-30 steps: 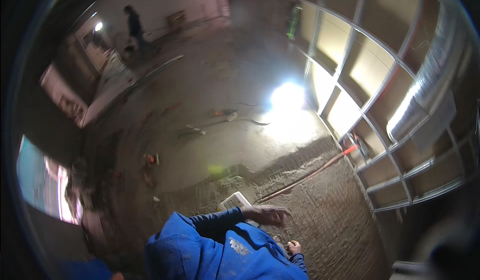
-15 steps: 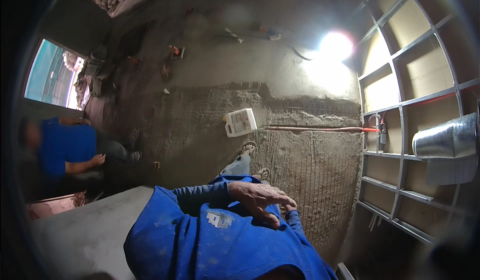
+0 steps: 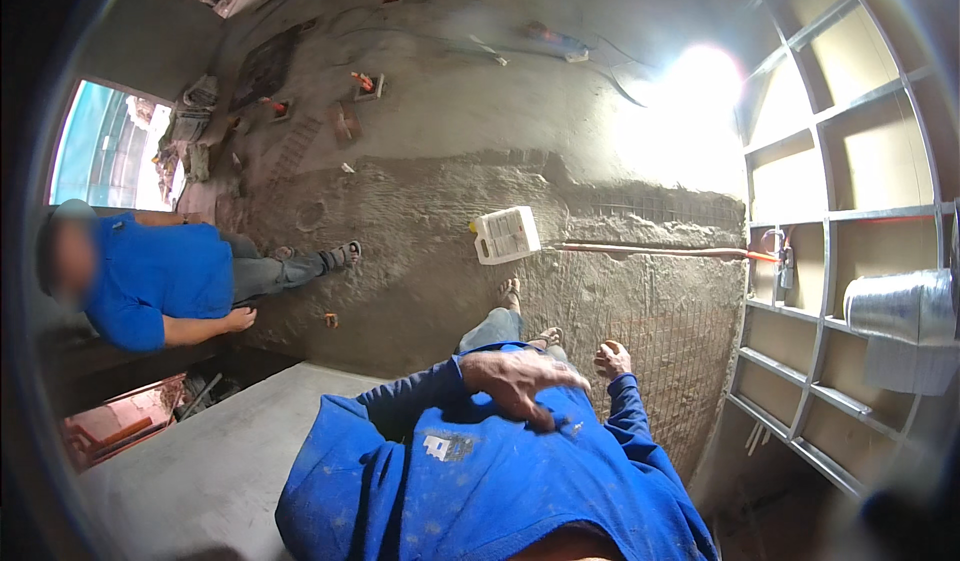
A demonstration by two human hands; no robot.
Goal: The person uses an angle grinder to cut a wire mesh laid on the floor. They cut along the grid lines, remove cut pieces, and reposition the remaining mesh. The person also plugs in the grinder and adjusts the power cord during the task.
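My left hand (image 3: 515, 383) lies across the front of my blue shirt (image 3: 440, 481), its fingers stretched to the right and the thumb apart, with nothing seen in it. Past it to the right, my right hand (image 3: 612, 359) hangs over the rough floor with its fingers curled in; I make out nothing in them. Ahead of my sandalled feet (image 3: 510, 293) a white plastic jerrycan (image 3: 510, 236) with a yellow cap lies or stands on the floor. Neither hand touches it.
An orange-ended pipe (image 3: 650, 250) runs from near the jerrycan to a metal stud frame (image 3: 825, 216) on the right, where a silvery foil roll (image 3: 900, 306) sits. Wire mesh (image 3: 660, 361) shows in the floor. A co-worker in blue (image 3: 165, 271) is at left. A bright lamp (image 3: 705, 76) glares.
My right hand has come away from the left hand, outward to the right. My view has shifted, and the co-worker's legs show more fully.
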